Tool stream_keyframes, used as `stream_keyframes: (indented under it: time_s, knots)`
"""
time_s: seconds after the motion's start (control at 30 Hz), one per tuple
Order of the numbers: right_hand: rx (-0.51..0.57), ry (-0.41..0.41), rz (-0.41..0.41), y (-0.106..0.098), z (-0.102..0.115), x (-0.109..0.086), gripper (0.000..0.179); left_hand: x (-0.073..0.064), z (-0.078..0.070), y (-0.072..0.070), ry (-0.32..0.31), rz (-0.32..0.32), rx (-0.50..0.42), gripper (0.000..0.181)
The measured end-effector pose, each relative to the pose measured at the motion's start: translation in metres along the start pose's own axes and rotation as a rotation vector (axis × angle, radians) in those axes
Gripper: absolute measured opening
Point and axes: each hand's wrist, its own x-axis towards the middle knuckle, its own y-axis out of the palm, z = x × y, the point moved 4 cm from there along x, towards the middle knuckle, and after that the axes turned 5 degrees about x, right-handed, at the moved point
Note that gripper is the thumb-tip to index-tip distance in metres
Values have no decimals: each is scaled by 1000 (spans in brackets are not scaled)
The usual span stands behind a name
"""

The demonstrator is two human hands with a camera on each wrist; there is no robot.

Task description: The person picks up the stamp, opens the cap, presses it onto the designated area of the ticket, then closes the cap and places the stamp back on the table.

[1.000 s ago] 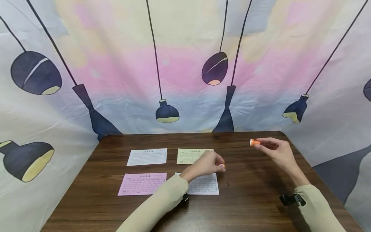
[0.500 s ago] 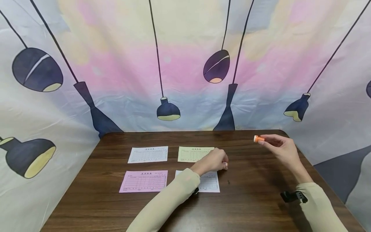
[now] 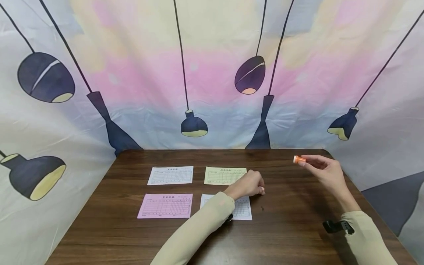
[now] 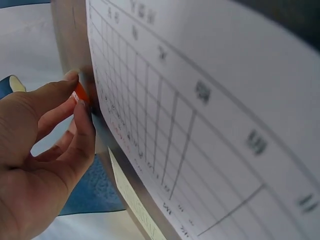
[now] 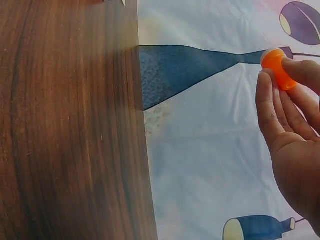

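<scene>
My right hand (image 3: 326, 173) is raised above the right side of the table. Between thumb and fingers it pinches a small orange stamp (image 5: 278, 69), whose white end (image 3: 295, 159) points left in the head view. My left hand (image 3: 246, 184) reaches past the lower right white form (image 3: 244, 210), partly covering it and the yellow form (image 3: 220, 176). A small orange, cap-like piece (image 4: 80, 93) is pinched at its fingertips, and most of it is hidden by the fingers. The head view shows only a bit of its whitish printed face (image 3: 262, 190).
Another white form (image 3: 170, 175) lies at the back left of the brown wooden table (image 3: 109, 235), with a pink form (image 3: 165, 206) in front of it. Behind the table hangs a cloth (image 3: 149, 73) printed with lamps.
My left hand has moved a little right and turned, so less of the printed face shows. My right hand has shifted slightly right with the stamp still pinched. The forms lie as before.
</scene>
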Motion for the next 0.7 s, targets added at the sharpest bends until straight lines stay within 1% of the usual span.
stream_keyframes:
  time_s: [0.17,0.37,0.57,0.7]
  knots:
    - [8,-3,3,1,-1,-1,31,0,0,3,-42,-3,-40,10]
    - [-4,4,7,1,-2,-1,32,0,0,6,-28,-15,-31,11]
    - [-6,9,13,1,-2,1,34,1,3,5,-41,-2,-42,13]
    - [-10,23,5,2,-1,2,35,1,3,4,-35,0,-33,12]
